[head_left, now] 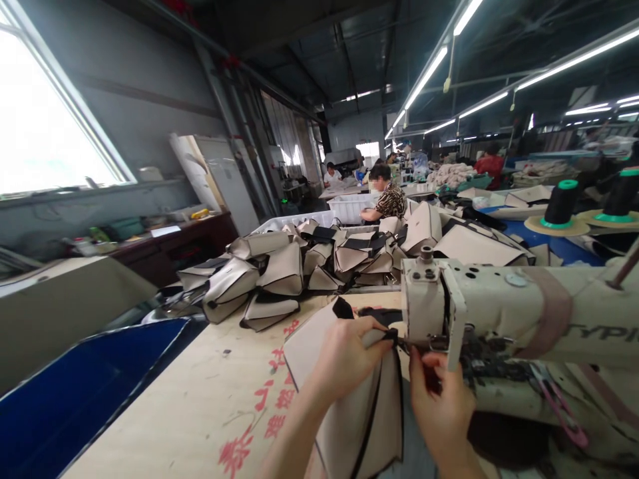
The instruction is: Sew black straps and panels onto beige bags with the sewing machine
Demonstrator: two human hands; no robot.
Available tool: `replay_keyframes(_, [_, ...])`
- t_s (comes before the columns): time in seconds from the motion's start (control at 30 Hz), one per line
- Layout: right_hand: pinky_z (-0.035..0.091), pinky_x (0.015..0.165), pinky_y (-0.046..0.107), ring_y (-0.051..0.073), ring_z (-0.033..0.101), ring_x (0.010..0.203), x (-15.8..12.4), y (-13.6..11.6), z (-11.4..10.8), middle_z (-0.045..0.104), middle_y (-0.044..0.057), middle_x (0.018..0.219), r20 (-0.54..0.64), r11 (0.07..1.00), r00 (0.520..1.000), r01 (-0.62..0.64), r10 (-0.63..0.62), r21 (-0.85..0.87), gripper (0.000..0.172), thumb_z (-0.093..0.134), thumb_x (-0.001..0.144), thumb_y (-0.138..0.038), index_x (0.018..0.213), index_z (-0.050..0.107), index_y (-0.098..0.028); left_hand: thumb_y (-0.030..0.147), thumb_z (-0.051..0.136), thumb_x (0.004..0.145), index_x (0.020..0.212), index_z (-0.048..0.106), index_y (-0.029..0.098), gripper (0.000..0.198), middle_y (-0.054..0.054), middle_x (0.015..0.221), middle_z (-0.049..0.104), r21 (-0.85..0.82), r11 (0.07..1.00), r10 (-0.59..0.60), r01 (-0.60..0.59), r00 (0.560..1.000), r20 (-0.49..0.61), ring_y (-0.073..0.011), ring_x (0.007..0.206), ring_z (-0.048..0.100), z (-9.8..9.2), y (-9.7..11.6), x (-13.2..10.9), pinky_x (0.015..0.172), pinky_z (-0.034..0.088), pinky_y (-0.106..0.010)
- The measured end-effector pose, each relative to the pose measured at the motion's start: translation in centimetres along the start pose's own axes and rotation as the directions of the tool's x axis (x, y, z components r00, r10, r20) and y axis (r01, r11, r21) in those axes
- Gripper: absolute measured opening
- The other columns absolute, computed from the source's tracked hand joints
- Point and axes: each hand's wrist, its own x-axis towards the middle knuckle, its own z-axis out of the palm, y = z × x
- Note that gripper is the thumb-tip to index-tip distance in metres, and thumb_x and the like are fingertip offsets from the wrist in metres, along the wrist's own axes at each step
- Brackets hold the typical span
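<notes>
A beige bag piece with black edging (pixel 359 426) lies on the wooden table, its upper edge under the head of a sewing machine (pixel 424 299). My left hand (pixel 349 359) is closed on the bag's upper edge, thumb and fingers pinching a black strip (pixel 389 334) there. Just right of the machine's needle area is my right hand (pixel 444 406), its thumb and forefinger curled close below the machine head. What those fingers hold, if anything, is too small and partly hidden to make out. The needle itself cannot be seen clearly.
Several beige bags (pixel 282 269) are heaped behind the table (pixel 200 392). A blue bin (pixel 100 386) stands at left. Black thread cones (pixel 562 203) rise behind the machine at right. A pink-handled tool (pixel 564 412) rests by the machine. A co-worker (pixel 392 196) sits beyond the heap.
</notes>
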Motion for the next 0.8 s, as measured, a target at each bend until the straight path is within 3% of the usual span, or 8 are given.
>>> replay_keyframes(0.1, [0.037, 0.045, 0.019, 0.008, 0.053, 0.041, -0.8, 0.9, -0.7, 0.057, -0.003, 0.054, 0.108, 0.996, 0.991, 0.072, -0.078, 0.05, 0.013, 0.056, 0.086, -0.021, 0.074, 0.052, -0.017, 0.034, 0.06, 0.077, 0.082, 0.068, 0.02, 0.017, 0.002, 0.072, 0.067, -0.122, 0.992, -0.027, 0.035, 0.998, 0.061, -0.0136, 0.067, 0.058, 0.8, -1.1, -1.0, 0.061, 0.039, -0.02])
replay_keyframes(0.23, [0.042, 0.05, 0.015, 0.006, 0.056, 0.047, -2.1, 2.7, -3.2, 0.059, -0.003, 0.059, 0.327, 0.971, 0.936, 0.052, -0.129, 0.235, 0.004, 0.05, 0.087, -0.016, 0.088, 0.054, -0.016, 0.043, 0.051, 0.083, 0.066, 0.06, 0.014, 0.035, 0.005, 0.05, 0.045, -0.375, 0.91, -0.203, 0.175, 0.979, -0.036, -0.0076, 0.049, 0.04, 1.0, -3.8, -3.9, 0.046, 0.026, -0.019])
replay_keyframes(0.37, [0.046, 0.06, 0.015, 0.009, 0.06, 0.068, -2.2, 1.3, -5.1, 0.062, 0.006, 0.093, 0.475, 0.953, 0.87, -0.02, -0.133, 0.303, 0.025, 0.049, 0.088, -0.02, 0.113, 0.051, -0.016, 0.048, 0.056, 0.078, 0.073, 0.062, 0.014, 0.035, 0.002, 0.06, 0.055, -0.711, 0.661, -0.357, 0.24, 0.934, -0.017, -0.0101, 0.055, 0.047, 0.8, -5.9, -6.9, 0.051, 0.034, -0.019])
replay_keyframes(0.47, [0.048, 0.072, 0.019, 0.012, 0.059, 0.084, -1.0, -1.5, -4.8, 0.052, 0.007, 0.119, 0.615, 0.917, 0.768, -0.098, -0.177, 0.386, 0.04, 0.048, 0.089, -0.022, 0.128, 0.04, -0.022, 0.048, 0.058, 0.077, 0.078, 0.063, 0.015, 0.033, 0.0, 0.066, 0.059, -0.801, 0.547, -0.404, 0.242, 0.915, 0.0, -0.0124, 0.059, 0.052, 0.5, -6.3, -8.5, 0.055, 0.038, -0.021])
replay_keyframes(0.57, [0.044, 0.088, 0.026, 0.016, 0.053, 0.103, 0.4, -4.0, -3.2, 0.047, 0.005, 0.126, 0.801, 0.868, 0.562, -0.273, -0.205, 0.414, 0.051, 0.053, 0.085, -0.028, 0.132, 0.034, -0.025, 0.044, 0.057, 0.079, 0.078, 0.064, 0.015, 0.03, -0.001, 0.07, 0.059, -0.769, 0.603, -0.39, 0.213, 0.919, -0.052, -0.0117, 0.062, 0.05, 0.2, -6.1, -9.8, 0.058, 0.037, -0.021])
replay_keyframes(0.67, [0.045, 0.071, 0.024, 0.015, 0.055, 0.082, 1.2, -5.3, -1.7, 0.056, -0.001, 0.093, 0.898, 0.839, 0.385, -0.399, -0.212, 0.369, 0.035, 0.057, 0.078, -0.022, 0.112, 0.05, -0.025, 0.042, 0.053, 0.083, 0.075, 0.063, 0.014, 0.03, 0.0, 0.067, 0.056, -0.67, 0.717, -0.378, 0.192, 0.915, -0.142, -0.0105, 0.063, 0.047, -0.1, -5.5, -10.8, 0.059, 0.034, -0.02])
replay_keyframes(0.73, [0.041, 0.056, 0.021, 0.012, 0.049, 0.065, 1.3, -5.8, -1.2, 0.05, -0.004, 0.078, 0.918, 0.824, 0.358, -0.459, -0.171, 0.332, 0.028, 0.057, 0.073, -0.016, 0.1, 0.053, -0.024, 0.041, 0.051, 0.085, 0.076, 0.062, 0.015, 0.03, 0.0, 0.068, 0.055, -0.612, 0.773, -0.368, 0.168, 0.905, -0.216, -0.0108, 0.067, 0.046, -0.2, -5.1, -11.2, 0.061, 0.034, -0.02])
replay_keyframes(0.8, [0.038, 0.053, 0.021, 0.011, 0.045, 0.061, 1.2, -6.0, -1.2, 0.045, -0.005, 0.074, 0.923, 0.803, 0.358, -0.504, -0.141, 0.318, 0.028, 0.056, 0.072, -0.014, 0.098, 0.053, -0.024, 0.04, 0.049, 0.086, 0.084, 0.06, 0.016, 0.027, 0.002, 0.068, 0.051, -0.586, 0.796, -0.378, 0.152, 0.881, -0.285, -0.0099, 0.065, 0.043, -0.2, -4.9, -11.6, 0.06, 0.033, -0.019])
